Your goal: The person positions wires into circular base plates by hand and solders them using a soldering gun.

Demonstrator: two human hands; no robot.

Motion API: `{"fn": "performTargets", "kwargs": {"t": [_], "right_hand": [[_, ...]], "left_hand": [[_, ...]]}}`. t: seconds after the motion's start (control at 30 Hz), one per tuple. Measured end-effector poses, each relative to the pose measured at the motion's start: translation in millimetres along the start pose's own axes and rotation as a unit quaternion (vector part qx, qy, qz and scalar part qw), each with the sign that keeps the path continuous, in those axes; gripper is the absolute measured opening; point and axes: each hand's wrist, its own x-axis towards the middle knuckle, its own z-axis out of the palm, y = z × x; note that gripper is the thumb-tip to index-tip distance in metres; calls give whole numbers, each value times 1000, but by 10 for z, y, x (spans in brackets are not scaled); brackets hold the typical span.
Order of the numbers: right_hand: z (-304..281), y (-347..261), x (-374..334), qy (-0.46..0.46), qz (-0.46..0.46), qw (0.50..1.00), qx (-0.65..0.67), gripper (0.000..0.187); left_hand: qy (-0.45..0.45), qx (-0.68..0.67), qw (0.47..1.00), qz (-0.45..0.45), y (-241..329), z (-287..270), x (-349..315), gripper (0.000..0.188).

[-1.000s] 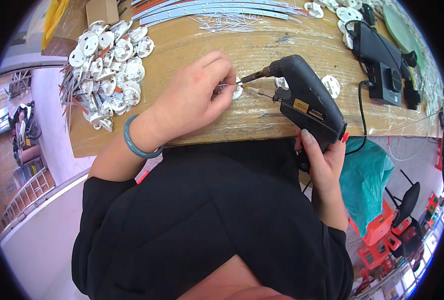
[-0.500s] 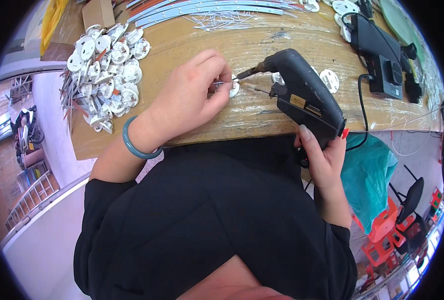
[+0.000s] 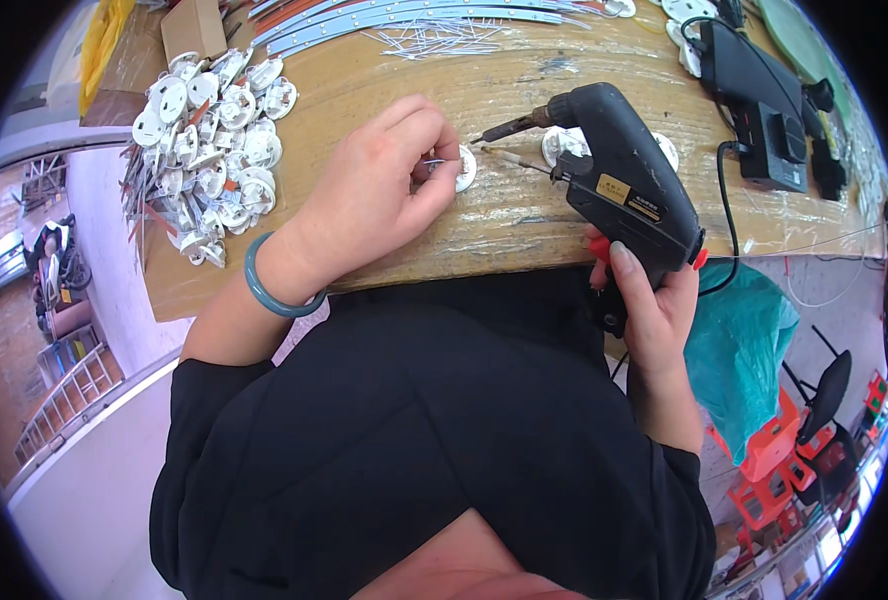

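Note:
My right hand [image 3: 647, 305] grips the handle of a black soldering gun [image 3: 632, 175] with red parts near the handle. Its dark tip [image 3: 512, 128] points left, just right of a small white round plastic part [image 3: 466, 168]; a gap shows between them. Below the tip, a thin pale nozzle [image 3: 509, 158] reaches out from the gun's front. My left hand [image 3: 389, 175] is pinched at the white part's left edge, closed around a short thin wire [image 3: 434, 161]. Its fingers partly hide both wire and part.
A heap of white round parts [image 3: 209, 150] with strips lies left. Light-blue LED strips [image 3: 384, 25] and loose white wires [image 3: 439, 40] lie at the back. More white discs [image 3: 562, 145] sit behind the gun. A black device [image 3: 772, 150] with a cable stands right.
My right hand has drawn the soldering gun slightly right and up, its tip moving off the white part. My left hand has stayed nearly in place.

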Motion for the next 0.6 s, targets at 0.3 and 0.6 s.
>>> {"fn": "performTargets", "kwargs": {"t": [0.3,0.6], "right_hand": [[-374,-81,132,86,-146,981,99,32],[-644,7,433,101,-204,966,120,37]], "left_hand": [[-4,-10,1000,7,15,-12,-8,7],[-38,-7,999,-11,108,25,145,13]]}}
